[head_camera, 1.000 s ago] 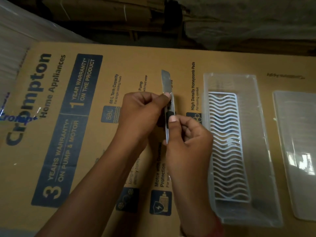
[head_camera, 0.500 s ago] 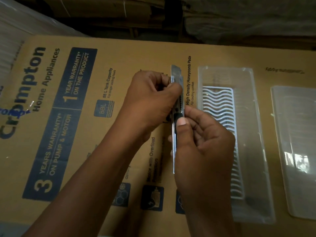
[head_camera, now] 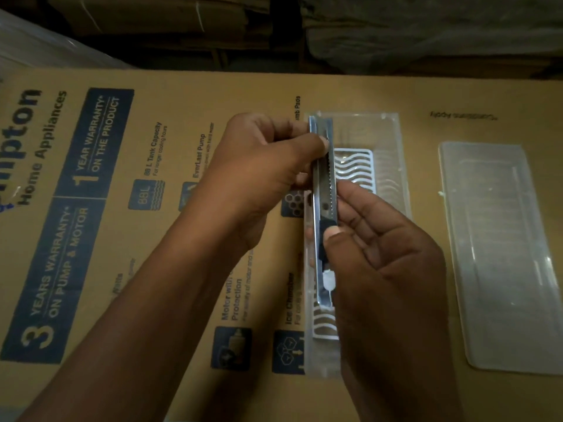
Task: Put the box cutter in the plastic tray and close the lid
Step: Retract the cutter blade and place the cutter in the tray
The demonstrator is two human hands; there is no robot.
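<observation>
Both forearms are entering from the near edge and converging toward the centre. The left hand [head_camera: 262, 166] is lying knuckles-up, its fingers curled and its thumb and forefinger pinching the far end of the box cutter [head_camera: 324, 214]. The right hand [head_camera: 387, 254] is sitting nearer and to the right, palm turned left, fingers half-curled behind the tool, its thumb pressing on the black slider.
</observation>
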